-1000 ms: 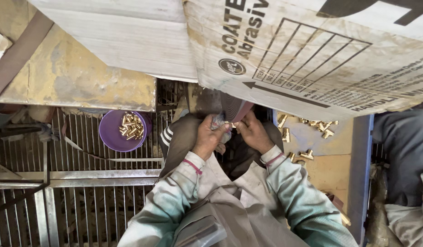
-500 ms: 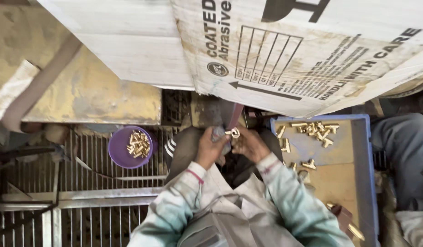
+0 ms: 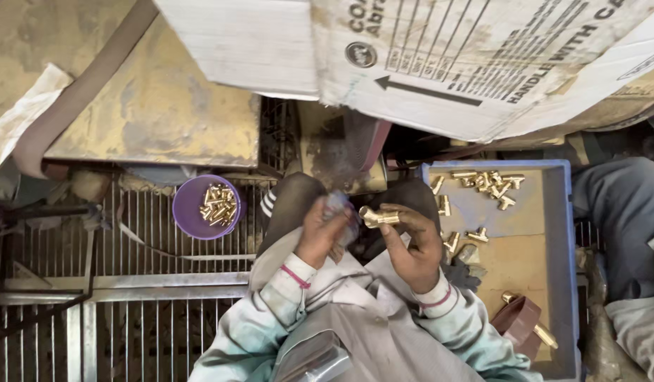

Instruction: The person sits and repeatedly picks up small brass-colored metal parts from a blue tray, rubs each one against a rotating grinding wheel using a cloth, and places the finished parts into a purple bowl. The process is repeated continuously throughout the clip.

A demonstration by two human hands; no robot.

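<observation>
Both hands raised over the lap, a small brass fitting pinched in the right.

Nearest, the right hand [image 3: 412, 244] is closed around a brass fitting [image 3: 378, 216], thumb and fingertips gripping one end so the rest juts out toward the left hand [image 3: 320, 230]; that hand is curled shut on a crumpled grey cloth [image 3: 339, 206] just beside the fitting. The piece looks solid and stiff — probably heavy for its bulk, smooth and a little slippery — so a hold across its thicker body seems surer than one on the narrow end. To the right lies a blue tray [image 3: 566, 233] with more loose brass fittings [image 3: 486, 182]; to the left, a purple bowl [image 3: 189, 212] of similar pieces on a metal grate [image 3: 129, 311]. Farthest off, a printed cardboard sheet [image 3: 482, 64] overhangs the bench.
</observation>
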